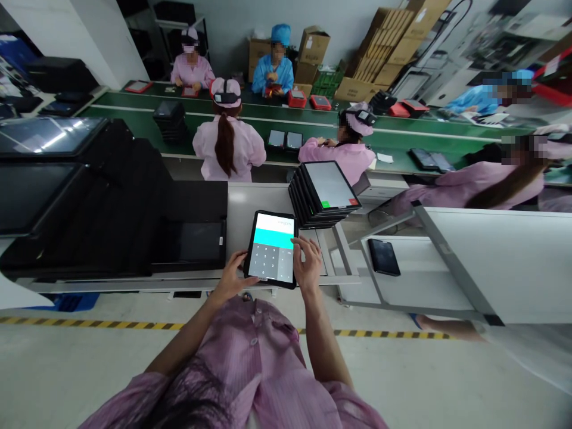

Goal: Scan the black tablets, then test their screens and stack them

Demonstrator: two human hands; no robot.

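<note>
Head view: left hand (232, 275) grips tablet (272, 249) edge, right hand (307, 261) touching.

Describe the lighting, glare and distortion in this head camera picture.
Head view: even indoor light with soft shadows; strong wide-angle warp bends the long green conveyor table and white workbench edges. Ceiling-light glare streaks the glossy black panel at far left. The lit black-framed tablet, held by the left hand and touched by the right hand, is sharp; the edges smear.
</note>
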